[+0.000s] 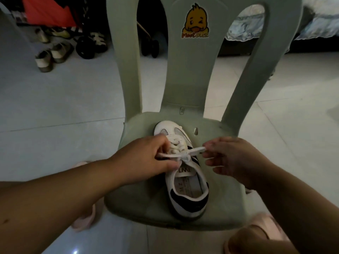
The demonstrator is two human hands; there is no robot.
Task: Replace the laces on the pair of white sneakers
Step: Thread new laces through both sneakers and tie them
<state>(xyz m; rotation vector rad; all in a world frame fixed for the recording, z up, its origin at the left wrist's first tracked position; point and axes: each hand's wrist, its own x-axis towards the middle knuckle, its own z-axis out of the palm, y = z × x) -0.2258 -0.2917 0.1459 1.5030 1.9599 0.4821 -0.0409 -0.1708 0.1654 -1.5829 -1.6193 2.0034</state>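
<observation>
One white sneaker point(185, 191) with black heel panels lies on the seat of a pale green plastic chair point(139, 197), toe pointing away from me. Its white lace point(185, 156) is threaded through the eyelets and crossed into a knot at the tongue. My left hand point(146, 158) pinches the left loop of the lace beside the knot. My right hand point(233, 158) pinches the right loop, which is stretched sideways. The second sneaker is not in view.
The chair back point(194, 57) with a yellow duck sticker rises behind the shoe. Pink slippers point(86, 217) sit on the tiled floor under and beside the chair. Several other shoes point(53, 54) and stroller wheels stand at the far left; a bed edge at far right.
</observation>
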